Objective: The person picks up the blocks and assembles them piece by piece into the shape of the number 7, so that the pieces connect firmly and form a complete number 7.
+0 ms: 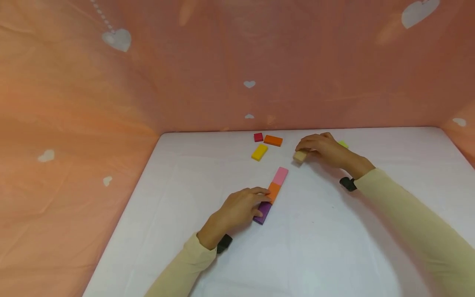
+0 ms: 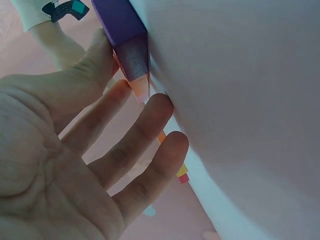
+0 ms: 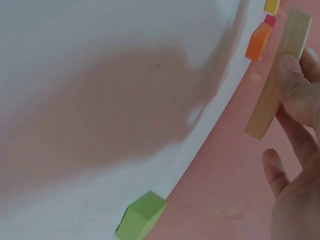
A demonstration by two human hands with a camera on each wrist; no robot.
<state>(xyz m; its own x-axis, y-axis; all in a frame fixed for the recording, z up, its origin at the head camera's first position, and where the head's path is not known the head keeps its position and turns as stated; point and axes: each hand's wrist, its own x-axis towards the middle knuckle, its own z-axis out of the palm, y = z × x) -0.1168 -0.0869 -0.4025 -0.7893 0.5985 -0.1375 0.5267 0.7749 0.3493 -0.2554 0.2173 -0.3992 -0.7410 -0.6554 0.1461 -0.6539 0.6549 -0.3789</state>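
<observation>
In the head view a purple block [image 1: 263, 213], an orange block [image 1: 273, 192] and a pink block [image 1: 281, 175] lie end to end in a slanting row on the white table. My left hand [image 1: 239, 207] rests beside the near part of this row, its fingers loosely extended. Its thumb touches the purple block [image 2: 120, 22], and a fingertip reaches the orange one. Farther back and to the right, my right hand [image 1: 324, 150] pinches a plain wooden block [image 1: 299, 156] between thumb and fingers. The right wrist view shows that wooden block [image 3: 280, 75] held above the table.
Near the table's back edge lie a red block [image 1: 258, 137], a dark orange block [image 1: 273, 140] and a yellow block [image 1: 259, 152]. A green block [image 1: 343, 144] sits partly behind my right hand. Pinkish-orange cloth [image 1: 315, 74] with hearts stands around the table.
</observation>
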